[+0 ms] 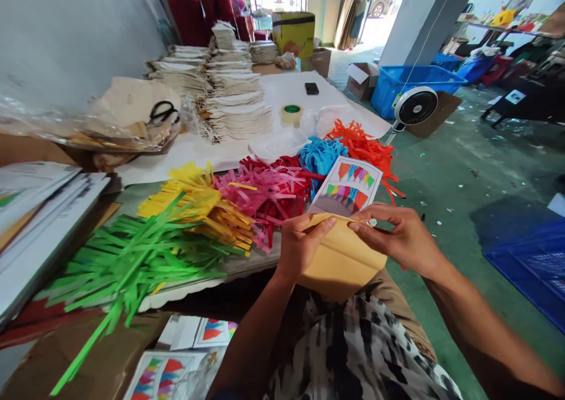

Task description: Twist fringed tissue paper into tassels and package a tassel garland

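Note:
A tan kraft paper envelope (342, 262) is held above my lap, with both hands at its upper edge. My left hand (298, 244) pinches that edge between thumb and fingers on the left. On the right, my right hand (399, 232) grips the same edge with thumb and fingertips. Just beyond lies a printed card (348, 179) picturing colourful bunting. Bundles of fringed paper strips spread over the table: green (136, 259), yellow (198, 203), pink (265, 185), blue (322, 153) and orange (362, 144). Dark red strips show beside the pink ones.
Stacks of off-white bundles (233, 88) stand at the back of the table. A tape roll (291, 114), a black phone (311, 88) and black-handled scissors (164, 112) lie there too. A small fan (415, 106) stands at the right edge. Bunting cards (161, 376) sit in a box below left.

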A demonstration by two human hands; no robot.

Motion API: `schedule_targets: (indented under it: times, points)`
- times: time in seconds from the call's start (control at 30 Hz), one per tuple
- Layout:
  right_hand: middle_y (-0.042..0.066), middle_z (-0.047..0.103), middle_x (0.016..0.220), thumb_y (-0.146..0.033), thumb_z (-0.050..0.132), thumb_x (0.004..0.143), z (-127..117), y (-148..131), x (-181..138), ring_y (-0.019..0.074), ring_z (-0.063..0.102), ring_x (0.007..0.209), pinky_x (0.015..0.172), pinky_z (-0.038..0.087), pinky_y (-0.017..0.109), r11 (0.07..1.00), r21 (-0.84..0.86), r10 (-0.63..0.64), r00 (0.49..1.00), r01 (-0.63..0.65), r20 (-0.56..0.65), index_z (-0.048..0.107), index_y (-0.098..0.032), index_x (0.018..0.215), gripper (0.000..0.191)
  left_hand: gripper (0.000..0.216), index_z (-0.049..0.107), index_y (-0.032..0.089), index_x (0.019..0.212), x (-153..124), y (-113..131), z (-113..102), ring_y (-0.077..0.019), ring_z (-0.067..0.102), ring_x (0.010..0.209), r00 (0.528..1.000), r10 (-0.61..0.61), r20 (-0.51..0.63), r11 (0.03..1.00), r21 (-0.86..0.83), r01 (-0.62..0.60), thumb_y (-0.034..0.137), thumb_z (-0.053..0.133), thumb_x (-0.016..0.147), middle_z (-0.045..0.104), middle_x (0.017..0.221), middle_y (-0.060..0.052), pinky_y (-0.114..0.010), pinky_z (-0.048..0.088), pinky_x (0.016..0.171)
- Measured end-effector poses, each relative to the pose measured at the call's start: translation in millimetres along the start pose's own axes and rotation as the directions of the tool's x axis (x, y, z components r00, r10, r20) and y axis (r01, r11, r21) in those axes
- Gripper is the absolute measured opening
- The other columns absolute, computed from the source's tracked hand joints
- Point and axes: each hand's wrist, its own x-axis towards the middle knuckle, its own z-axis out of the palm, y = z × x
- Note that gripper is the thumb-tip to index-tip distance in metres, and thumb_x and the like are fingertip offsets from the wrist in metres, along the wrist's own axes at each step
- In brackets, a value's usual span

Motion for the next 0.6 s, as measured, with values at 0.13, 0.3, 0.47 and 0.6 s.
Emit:
schedule_targets:
  times: [0.13, 0.3, 0.47, 0.6]
  points:
    - [0.001, 0.083, 0.094, -0.039, 0.075, 0.097, 8.2, 1.9, -4.1, 0.0217, 0.075, 0.085, 0.081, 0.055, 0.036, 0.999, -0.027, -0.043, 0.998, 0.042, -0.054, 0.083, -0.028, 0.096, 0.014, 0.031, 0.084, 0.015, 0.088, -5.6, -4.6, -3.4, -0.0177, 0.067, 0.068, 0.995, -0.102, 0.014, 0.992, -0.067, 0.103, 0.045, 0.085, 0.079, 0.075, 0.076, -0.003, -0.025, 0.053, 0.063]
    - [0.0, 0.083, 0.091, -0.038, 0.077, 0.095, 7.3, 9.8, -10.9, 0.0225, 0.074, 0.084, 0.084, 0.054, 0.039, 0.999, -0.049, -0.014, 0.996, 0.01, -0.084, 0.083, -0.03, 0.091, 0.011, 0.037, 0.074, 0.015, 0.074, -3.2, -9.3, -13.9, -0.0141, 0.055, 0.063, 0.993, -0.084, 0.083, 0.996, 0.002, 0.084, 0.05, 0.076, 0.087, 0.059, 0.065, 0.001, -0.024, 0.043, 0.059]
    - [0.001, 0.081, 0.09, -0.04, 0.074, 0.096, 1.1, 10.2, -10.1, 0.0234, 0.074, 0.084, 0.085, 0.054, 0.04, 0.992, -0.121, 0.026, 0.999, -0.029, -0.02, 0.079, -0.027, 0.09, 0.015, 0.037, 0.068, 0.016, 0.07, -1.3, -10.2, -12.5, -0.0101, 0.041, 0.06, 1.0, 0.011, 0.028, 0.993, 0.114, -0.014, 0.047, 0.072, 0.091, 0.047, 0.062, 0.004, -0.023, 0.031, 0.056]
    - [0.005, 0.08, 0.118, -0.037, 0.075, 0.093, -2.1, 1.0, -6.1, 0.027, 0.076, 0.103, 0.09, 0.058, 0.04, 0.984, -0.176, 0.002, 0.999, 0.007, 0.053, 0.076, -0.026, 0.118, 0.027, 0.034, 0.075, 0.016, 0.074, -5.4, -10.9, -4.9, -0.0107, 0.044, 0.063, 0.997, 0.066, 0.039, 0.976, 0.205, -0.072, 0.045, 0.071, 0.093, 0.052, 0.064, 0.003, -0.022, 0.033, 0.057]
